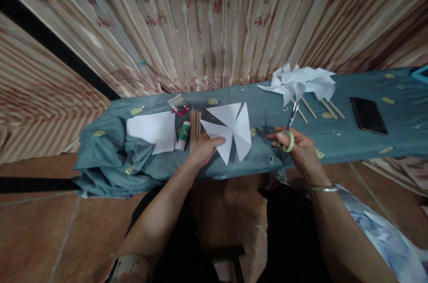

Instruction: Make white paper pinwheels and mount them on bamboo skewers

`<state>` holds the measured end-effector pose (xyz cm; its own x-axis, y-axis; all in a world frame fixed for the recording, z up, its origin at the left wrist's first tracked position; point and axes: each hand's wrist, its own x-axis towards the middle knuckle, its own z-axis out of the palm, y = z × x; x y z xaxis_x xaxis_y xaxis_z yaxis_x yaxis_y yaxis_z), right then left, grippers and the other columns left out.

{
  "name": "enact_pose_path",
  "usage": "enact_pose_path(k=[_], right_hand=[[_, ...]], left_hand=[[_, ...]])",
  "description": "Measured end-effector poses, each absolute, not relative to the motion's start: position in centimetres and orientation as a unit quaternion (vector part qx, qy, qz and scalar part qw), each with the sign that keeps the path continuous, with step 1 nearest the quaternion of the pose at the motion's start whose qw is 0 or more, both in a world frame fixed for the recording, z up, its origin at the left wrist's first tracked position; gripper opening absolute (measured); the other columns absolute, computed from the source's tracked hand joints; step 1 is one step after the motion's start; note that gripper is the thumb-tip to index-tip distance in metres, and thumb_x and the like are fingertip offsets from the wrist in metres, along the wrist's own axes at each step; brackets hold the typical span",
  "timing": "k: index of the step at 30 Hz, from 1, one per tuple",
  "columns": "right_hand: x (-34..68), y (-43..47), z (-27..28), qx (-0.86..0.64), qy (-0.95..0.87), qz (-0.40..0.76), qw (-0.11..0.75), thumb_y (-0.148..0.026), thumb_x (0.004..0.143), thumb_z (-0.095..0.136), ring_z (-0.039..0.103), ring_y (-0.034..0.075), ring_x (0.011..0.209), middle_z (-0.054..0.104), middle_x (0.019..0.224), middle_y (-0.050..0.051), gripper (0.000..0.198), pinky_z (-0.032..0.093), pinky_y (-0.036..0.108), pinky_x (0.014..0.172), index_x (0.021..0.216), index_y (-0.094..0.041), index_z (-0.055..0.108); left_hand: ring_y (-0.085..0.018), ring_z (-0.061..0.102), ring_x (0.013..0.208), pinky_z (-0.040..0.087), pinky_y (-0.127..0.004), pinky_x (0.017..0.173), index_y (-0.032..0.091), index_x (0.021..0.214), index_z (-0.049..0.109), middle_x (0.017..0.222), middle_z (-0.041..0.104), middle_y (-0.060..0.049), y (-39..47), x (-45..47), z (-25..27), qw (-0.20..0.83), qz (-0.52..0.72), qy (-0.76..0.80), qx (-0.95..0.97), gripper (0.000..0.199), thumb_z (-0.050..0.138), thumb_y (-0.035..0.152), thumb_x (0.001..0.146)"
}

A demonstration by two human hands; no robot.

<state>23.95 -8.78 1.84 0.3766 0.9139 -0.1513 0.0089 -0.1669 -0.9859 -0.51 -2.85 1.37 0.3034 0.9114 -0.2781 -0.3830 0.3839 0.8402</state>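
Note:
Pinched between the thumb and fingers of my left hand (204, 148) is a white paper square (241, 128), cut inward from its corners into pinwheel blades. My right hand (301, 147) grips scissors (289, 137) with light green handles; their blades point up and away, apart from the paper. Beyond the scissors, several finished paper pinwheels (302, 81) on wooden sticks lie overlapping. Close to my left hand are a row of bare wooden sticks (195, 127), a green and white glue stick (183, 136) and a small open box of metal pins (179, 105).
A stack of white paper (152, 129) lies at the left, beside bunched cloth. The narrow surface has a grey-green cloth (261, 158). A dark phone (368, 116) lies at the right, with a blue object (420, 73) at the far edge. A pleated curtain (214, 29) hangs behind.

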Motion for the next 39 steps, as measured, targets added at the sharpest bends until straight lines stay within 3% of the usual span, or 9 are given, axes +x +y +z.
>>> enact_pose_path(k=[8,14,23,26,30,39], right_hand=[[22.0,-8.0,1.5,-0.627,-0.364,0.45,0.521,-0.049,0.046,0.089,0.063,0.014,0.065,0.072,0.076,0.0,0.056,0.05,0.027,0.063,0.088,-0.021,0.065],[21.4,-7.4,1.4,-0.591,-0.355,0.52,0.504,-0.044,0.04,0.091,0.056,0.011,0.053,0.066,0.062,-0.006,0.056,0.047,0.025,0.054,0.083,-0.02,0.065],[20.0,-6.5,0.2,-0.597,-0.282,0.453,0.599,-0.044,0.044,0.087,0.054,0.011,0.056,0.064,0.063,-0.005,0.046,0.043,0.024,0.055,0.076,-0.021,0.063],[18.7,-6.2,0.2,-0.59,-0.266,0.457,0.61,-0.045,0.043,0.087,0.054,0.011,0.057,0.063,0.063,-0.006,0.049,0.043,0.024,0.056,0.076,-0.021,0.061],[17.1,-6.2,0.6,-0.582,-0.293,0.467,0.598,-0.047,0.043,0.086,0.055,0.012,0.057,0.063,0.062,-0.006,0.054,0.045,0.026,0.058,0.082,-0.023,0.059],[16.2,-6.9,0.7,-0.571,-0.364,0.492,0.547,-0.05,0.05,0.084,0.05,0.011,0.054,0.056,0.057,-0.007,0.046,0.041,0.025,0.056,0.076,-0.023,0.057]], left_hand=[[-0.023,0.068,0.073,0.05,-0.035,0.074,0.015,0.068,0.069,0.065,0.07,-0.003,-3.9,0.3,1.5,0.754,0.4,0.388,0.348,0.023,0.072,0.018,0.046],[-0.024,0.068,0.078,0.051,-0.037,0.082,0.015,0.075,0.07,0.071,0.072,-0.003,-4.1,0.1,1.5,0.751,0.4,0.399,0.341,0.03,0.077,0.019,0.045],[-0.026,0.065,0.102,0.051,-0.04,0.089,0.021,0.096,0.068,0.103,0.071,-0.008,-3.9,-0.2,2.1,0.818,0.413,0.301,0.264,0.05,0.076,0.058,0.062],[-0.026,0.062,0.11,0.049,-0.039,0.092,0.023,0.1,0.066,0.111,0.069,-0.007,-4.3,0.5,2.0,0.812,0.414,0.292,0.289,0.048,0.081,0.049,0.061],[-0.023,0.062,0.106,0.05,-0.035,0.088,0.021,0.102,0.064,0.111,0.068,-0.005,-4.7,1.7,1.8,0.755,0.456,0.337,0.329,0.047,0.082,0.035,0.061],[-0.02,0.066,0.087,0.048,-0.036,0.088,0.017,0.089,0.064,0.088,0.073,-0.003,-3.6,2.0,0.2,0.638,0.524,0.445,0.347,0.038,0.077,0.023,0.054]])
